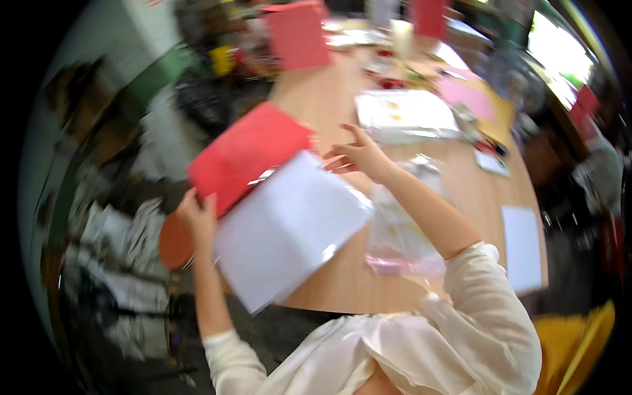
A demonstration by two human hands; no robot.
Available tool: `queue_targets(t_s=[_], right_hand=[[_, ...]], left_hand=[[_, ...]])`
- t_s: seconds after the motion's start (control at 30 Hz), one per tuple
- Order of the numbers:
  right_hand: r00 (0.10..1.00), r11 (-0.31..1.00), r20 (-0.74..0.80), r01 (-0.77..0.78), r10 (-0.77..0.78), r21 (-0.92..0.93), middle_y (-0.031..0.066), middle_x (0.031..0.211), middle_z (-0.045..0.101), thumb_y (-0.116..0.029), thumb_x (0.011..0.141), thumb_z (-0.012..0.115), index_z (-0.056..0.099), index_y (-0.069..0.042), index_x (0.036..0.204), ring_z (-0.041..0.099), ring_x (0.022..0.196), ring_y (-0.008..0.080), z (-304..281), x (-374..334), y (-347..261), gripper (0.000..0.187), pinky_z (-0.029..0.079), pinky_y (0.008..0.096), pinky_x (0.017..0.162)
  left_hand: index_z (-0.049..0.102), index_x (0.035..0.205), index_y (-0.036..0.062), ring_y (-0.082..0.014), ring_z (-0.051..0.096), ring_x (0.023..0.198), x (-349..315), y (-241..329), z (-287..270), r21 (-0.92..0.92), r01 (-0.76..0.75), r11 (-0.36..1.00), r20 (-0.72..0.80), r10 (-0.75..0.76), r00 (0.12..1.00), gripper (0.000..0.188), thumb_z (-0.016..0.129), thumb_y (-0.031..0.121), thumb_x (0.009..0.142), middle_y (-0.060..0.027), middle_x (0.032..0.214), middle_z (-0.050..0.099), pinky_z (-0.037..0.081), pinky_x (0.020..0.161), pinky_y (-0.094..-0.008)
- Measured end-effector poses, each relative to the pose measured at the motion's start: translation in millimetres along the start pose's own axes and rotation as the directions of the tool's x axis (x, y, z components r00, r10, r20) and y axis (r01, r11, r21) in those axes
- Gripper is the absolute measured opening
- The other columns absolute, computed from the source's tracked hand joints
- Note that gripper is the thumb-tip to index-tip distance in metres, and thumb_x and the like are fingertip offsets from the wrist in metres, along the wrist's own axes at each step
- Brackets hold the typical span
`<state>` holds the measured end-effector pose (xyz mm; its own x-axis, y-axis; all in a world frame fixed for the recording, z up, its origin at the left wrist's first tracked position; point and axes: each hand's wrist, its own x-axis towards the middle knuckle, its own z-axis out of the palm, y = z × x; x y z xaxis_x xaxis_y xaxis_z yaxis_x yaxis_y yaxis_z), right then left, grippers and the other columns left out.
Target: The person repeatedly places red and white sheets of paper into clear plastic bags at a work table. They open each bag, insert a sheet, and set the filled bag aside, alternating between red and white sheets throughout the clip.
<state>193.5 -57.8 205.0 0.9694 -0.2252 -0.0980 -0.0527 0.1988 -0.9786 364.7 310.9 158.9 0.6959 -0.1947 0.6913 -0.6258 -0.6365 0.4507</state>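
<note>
A flat red sheet or folder (247, 155) is tilted over the table's left edge. My left hand (197, 214) grips its lower left corner, thumb on top and fingers partly hidden beneath. Up against the red piece lies a white sheet in a glossy clear sleeve (289, 227), its lower corner hanging past the table edge; whether the two are joined I cannot tell. Beside the far right corner of the red piece, my right hand (361, 157) is raised with fingers spread, holding nothing. Under my right forearm rests a clear plastic bag (401, 230) with a pink edge.
A stack of white plastic-wrapped packets (405, 115) lies farther back on the wooden table (336, 289). A white sheet (522, 247) sits at the right edge. A red box-like piece (296, 36) stands at the far left. An orange-brown round stool (174, 242) is by my left hand.
</note>
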Motion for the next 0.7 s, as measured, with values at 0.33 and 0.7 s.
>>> queue_targets(t_s=[0.33, 0.7], right_hand=[[0.505, 0.629, -0.759, -0.446, -0.410, -0.637, 0.0182, 0.094, 0.069, -0.014, 0.088, 0.064, 0.063, 0.003, 0.107, 0.068, 0.082, 0.0304, -263, -329, 158, 0.025, 0.055, 0.0370, 0.073], [-0.263, 0.974, -0.962, -0.226, -0.073, -0.012, 0.0162, 0.111, 0.059, -0.022, 0.084, 0.071, 0.045, 0.007, 0.128, 0.056, 0.105, 0.0265, -331, -528, 237, 0.058, 0.046, 0.0363, 0.087]], left_hand=[[0.056, 0.112, -0.0045, -0.0304, 0.054, 0.106, -159, 183, -48, -0.257, -0.418, 0.871, -0.081, 0.412, 0.908, 0.020, 0.054, 0.005, 0.094, -0.0201, 0.118, 0.052, 0.046, 0.090, -0.0416], [0.065, 0.103, 0.0022, -0.0307, 0.060, 0.101, -282, 429, 140, -0.854, 0.067, 0.516, 0.493, 0.761, 0.422, 0.023, 0.065, 0.001, 0.080, -0.0137, 0.109, 0.063, 0.049, 0.087, -0.0381]])
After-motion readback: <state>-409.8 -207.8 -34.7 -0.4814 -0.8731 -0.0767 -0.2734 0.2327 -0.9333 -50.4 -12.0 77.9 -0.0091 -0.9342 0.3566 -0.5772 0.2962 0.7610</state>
